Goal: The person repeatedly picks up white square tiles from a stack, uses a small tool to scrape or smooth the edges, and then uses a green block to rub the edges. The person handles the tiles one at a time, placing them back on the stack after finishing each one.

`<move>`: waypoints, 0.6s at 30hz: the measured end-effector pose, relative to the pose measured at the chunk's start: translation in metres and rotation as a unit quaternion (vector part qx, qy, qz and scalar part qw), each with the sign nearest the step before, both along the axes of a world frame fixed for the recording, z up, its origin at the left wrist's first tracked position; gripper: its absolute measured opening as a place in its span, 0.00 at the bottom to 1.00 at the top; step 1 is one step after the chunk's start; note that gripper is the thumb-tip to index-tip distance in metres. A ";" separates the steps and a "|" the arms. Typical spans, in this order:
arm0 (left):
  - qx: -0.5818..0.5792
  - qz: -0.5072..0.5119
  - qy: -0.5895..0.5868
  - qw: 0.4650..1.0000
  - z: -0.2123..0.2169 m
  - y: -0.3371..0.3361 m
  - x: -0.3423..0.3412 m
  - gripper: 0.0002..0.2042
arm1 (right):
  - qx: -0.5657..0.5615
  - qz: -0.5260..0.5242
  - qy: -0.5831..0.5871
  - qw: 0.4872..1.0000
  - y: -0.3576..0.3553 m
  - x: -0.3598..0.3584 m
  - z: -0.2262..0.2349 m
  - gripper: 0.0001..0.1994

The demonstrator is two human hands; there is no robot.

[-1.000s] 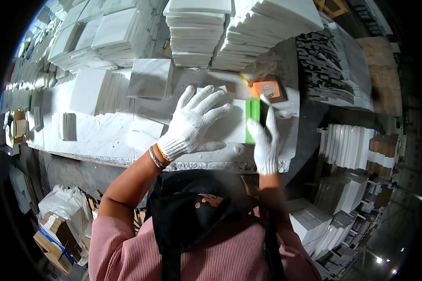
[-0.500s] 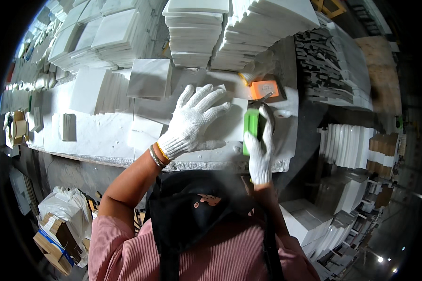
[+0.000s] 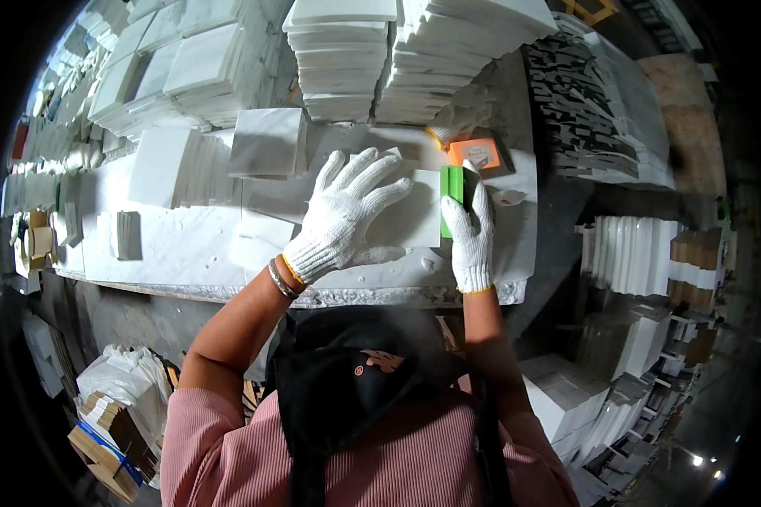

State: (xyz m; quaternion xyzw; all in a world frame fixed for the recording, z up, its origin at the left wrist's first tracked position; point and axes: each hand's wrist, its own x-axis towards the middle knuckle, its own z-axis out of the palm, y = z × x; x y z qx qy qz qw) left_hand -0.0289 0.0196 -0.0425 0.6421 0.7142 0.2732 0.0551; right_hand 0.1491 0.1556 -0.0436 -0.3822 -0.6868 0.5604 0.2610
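My left hand (image 3: 340, 221), in a white knit glove, lies with fingers spread over a white marble tile (image 3: 421, 221) on the bench. My right hand (image 3: 473, 241), gloved too, is closed around a green rectangular block (image 3: 451, 179). The block stands lengthwise along the tile's right edge and appears to touch it. Its underside is hidden, so I cannot tell what face it has. Just beyond my right hand sits an orange block (image 3: 475, 154) on a dark base. Beside it lies a loose white glove (image 3: 458, 123) with a yellow cuff.
Tall stacks of white tiles (image 3: 342, 63) rise along the bench's far side. To the left are a single grey-white tile (image 3: 266, 139) and a leaning row of tiles (image 3: 165, 165). More tile stacks (image 3: 630, 253) stand on the right, off the bench (image 3: 177, 253).
My right hand has moved away from me with the green block, which now lies along the tile's right edge. My left hand has stayed nearly in place.
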 end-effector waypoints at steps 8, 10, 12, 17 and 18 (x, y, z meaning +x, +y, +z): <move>-0.007 0.004 -0.004 1.000 0.001 -0.003 0.000 0.40 | 0.288 0.068 -0.021 0.955 -0.019 0.007 0.012 0.35; -0.002 0.001 -0.005 1.000 0.001 -0.001 0.001 0.40 | 0.256 0.056 -0.031 0.965 0.011 -0.010 -0.005 0.33; -0.013 -0.001 -0.002 1.000 0.005 0.000 0.001 0.40 | 0.173 0.035 0.001 0.984 0.031 -0.022 -0.010 0.31; -0.011 0.008 -0.004 1.000 0.003 -0.005 0.002 0.40 | 0.049 0.058 0.014 0.997 -0.001 -0.006 0.010 0.31; -0.010 0.009 -0.002 1.000 0.001 -0.004 0.001 0.40 | 0.148 0.062 -0.005 0.987 -0.004 -0.004 0.010 0.31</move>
